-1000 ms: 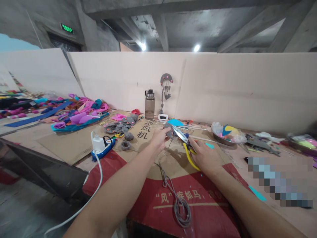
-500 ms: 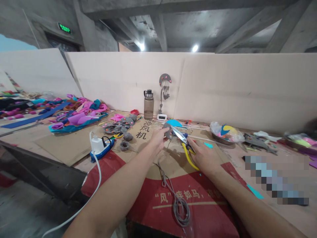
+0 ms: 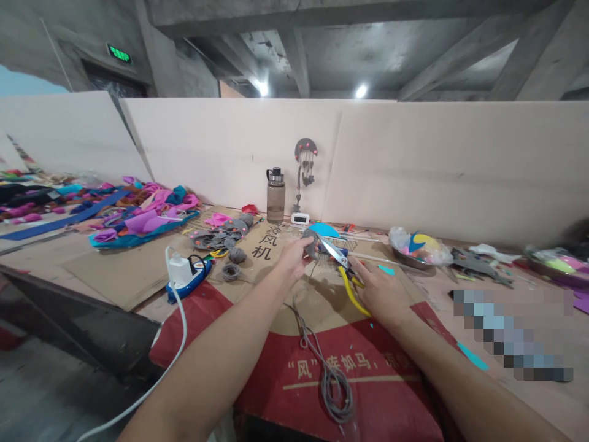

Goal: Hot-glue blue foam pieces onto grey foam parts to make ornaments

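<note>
My left hand [image 3: 297, 258] pinches a small piece of grey felt [image 3: 311, 240] over the cardboard. In my right hand [image 3: 375, 283] is a pair of scissors [image 3: 337, 253], its blades pointing up and left at the felt's edge. One yellow handle [image 3: 350, 294] hangs below the fingers. A grey cord [image 3: 309, 334] runs down from near the left hand and ends in a loose coil on the red part of the cardboard [image 3: 267, 374]. Whether the blades are cutting into the felt I cannot make out.
Behind the hands stand a water bottle [image 3: 275, 196] and a small white clock [image 3: 300, 218], below a grey felt moon hanging [image 3: 306, 150]. Grey yarn balls [image 3: 237, 255] and a blue power strip [image 3: 188, 283] lie left. A bowl of felt pieces [image 3: 421, 258] sits right.
Almost nothing differs. Both hands, the felt and the scissors stay in nearly the same place, and the view shifts very slightly.
</note>
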`<state>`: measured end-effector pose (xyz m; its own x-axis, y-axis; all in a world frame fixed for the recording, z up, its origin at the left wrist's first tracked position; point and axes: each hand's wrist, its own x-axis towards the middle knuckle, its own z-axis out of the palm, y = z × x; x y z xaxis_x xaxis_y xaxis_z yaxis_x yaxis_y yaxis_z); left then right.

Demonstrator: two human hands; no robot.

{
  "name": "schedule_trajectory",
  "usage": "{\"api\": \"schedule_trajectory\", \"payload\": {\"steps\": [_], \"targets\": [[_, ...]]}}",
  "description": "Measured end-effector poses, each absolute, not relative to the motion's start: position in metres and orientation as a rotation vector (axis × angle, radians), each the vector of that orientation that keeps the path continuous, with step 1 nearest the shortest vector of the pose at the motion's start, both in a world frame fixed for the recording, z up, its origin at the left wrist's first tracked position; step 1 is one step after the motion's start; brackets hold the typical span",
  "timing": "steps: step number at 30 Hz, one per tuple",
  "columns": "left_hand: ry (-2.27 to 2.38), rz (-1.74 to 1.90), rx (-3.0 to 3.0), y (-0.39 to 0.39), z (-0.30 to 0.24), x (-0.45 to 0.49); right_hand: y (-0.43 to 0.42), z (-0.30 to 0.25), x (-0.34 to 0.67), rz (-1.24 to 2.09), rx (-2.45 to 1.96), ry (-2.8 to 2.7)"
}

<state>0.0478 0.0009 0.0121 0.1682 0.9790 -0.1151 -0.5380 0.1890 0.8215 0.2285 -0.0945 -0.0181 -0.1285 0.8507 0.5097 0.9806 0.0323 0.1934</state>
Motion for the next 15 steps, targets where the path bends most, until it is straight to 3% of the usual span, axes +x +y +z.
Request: {"api": "schedule_trajectory", "payload": {"steps": [8,15], "targets": [[0.813,1.315,0.890,0.004,0.009,0.043,-0.083,-0.032,0.232,-0.344,-1.599,-2.004],[0.776,1.343,1.074,0.001,0.007,0.048,-0.091,-0.020,0.228,-0.524,-1.803,-2.043]]}}
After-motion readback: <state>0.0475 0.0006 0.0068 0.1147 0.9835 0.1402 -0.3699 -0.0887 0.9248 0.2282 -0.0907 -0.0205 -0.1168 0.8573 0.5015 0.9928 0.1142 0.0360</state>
